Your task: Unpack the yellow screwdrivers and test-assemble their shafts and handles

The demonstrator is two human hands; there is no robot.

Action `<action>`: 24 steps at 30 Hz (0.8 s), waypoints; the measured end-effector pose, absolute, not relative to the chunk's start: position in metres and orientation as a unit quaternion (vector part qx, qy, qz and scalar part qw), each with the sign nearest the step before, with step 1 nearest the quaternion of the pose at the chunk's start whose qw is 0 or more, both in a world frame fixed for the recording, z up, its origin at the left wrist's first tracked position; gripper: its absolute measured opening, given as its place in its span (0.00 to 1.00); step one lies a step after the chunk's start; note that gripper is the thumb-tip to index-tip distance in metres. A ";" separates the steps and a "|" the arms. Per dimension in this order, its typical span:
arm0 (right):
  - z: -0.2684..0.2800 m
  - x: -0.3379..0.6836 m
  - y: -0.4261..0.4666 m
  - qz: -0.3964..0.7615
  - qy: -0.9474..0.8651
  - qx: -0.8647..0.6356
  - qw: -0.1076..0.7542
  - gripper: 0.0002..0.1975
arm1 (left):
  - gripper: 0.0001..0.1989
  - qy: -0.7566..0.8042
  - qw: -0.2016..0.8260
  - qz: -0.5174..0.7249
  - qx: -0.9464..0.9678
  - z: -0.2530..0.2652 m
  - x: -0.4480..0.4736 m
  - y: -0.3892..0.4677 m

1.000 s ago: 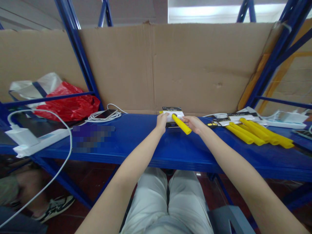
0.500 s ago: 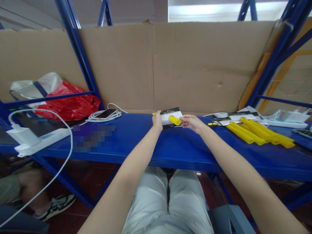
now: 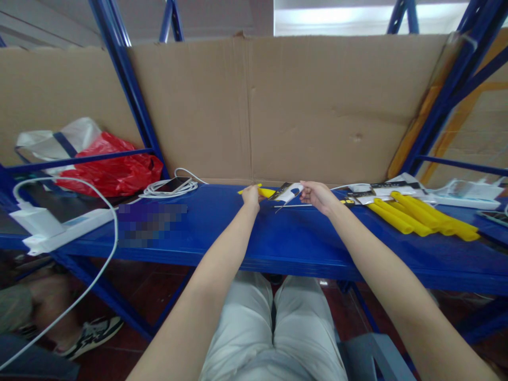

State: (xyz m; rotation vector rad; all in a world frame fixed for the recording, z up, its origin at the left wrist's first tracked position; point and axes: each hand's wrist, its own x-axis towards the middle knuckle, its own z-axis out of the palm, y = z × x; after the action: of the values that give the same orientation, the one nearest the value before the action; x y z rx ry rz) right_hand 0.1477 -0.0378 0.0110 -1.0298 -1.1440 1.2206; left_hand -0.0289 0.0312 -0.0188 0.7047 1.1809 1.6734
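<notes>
My left hand point(image 3: 251, 197) is closed round a yellow tube point(image 3: 266, 192), which shows on both sides of the fingers. Between thumb and fingers, my right hand point(image 3: 318, 197) pinches the edge of a black-and-white printed card point(image 3: 286, 192). The card is bent into a curve and its left end lies against or close to the tube; which of the two I cannot tell. On the blue shelf below it lies a thin white strip point(image 3: 291, 206). A small black-and-yellow object point(image 3: 347, 201) sits just beyond my right wrist, partly covered.
Several yellow tubes point(image 3: 420, 214) lie at the right, before a stack of printed cards point(image 3: 391, 189). A power strip point(image 3: 75, 228) with a charger and looping cable stands left, near coiled white cable point(image 3: 169, 188) and a red bag point(image 3: 115, 166). Cardboard point(image 3: 317, 106) walls the back.
The card was flat with the tube lying across its face. Now the card is bent and drawn right by my right hand, while the tube has shifted left into my left hand.
</notes>
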 end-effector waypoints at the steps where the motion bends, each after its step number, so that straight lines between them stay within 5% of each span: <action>1: 0.012 0.149 -0.036 0.511 -0.471 -0.439 0.569 0.09 | 0.06 0.483 0.471 0.684 0.279 -0.018 -0.028 0.030; 9: -0.003 0.182 -0.010 0.321 -0.424 -0.552 0.642 0.03 | 0.10 0.502 0.467 0.677 0.267 -0.017 -0.025 0.029; 12: -0.017 0.200 0.005 0.192 -0.468 -0.612 0.608 0.10 | 0.13 0.498 0.476 0.671 0.276 -0.018 -0.024 0.030; 24: -0.027 0.213 0.005 -0.006 -0.579 -0.775 0.252 0.27 | 0.12 0.488 0.500 0.655 0.288 -0.014 -0.017 0.018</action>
State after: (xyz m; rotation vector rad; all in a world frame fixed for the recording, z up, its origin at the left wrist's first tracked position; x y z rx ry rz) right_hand 0.2132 0.0053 -0.0266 -2.1082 -1.5750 -0.0151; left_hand -0.0170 0.0178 -0.0138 0.6956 1.1813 1.5841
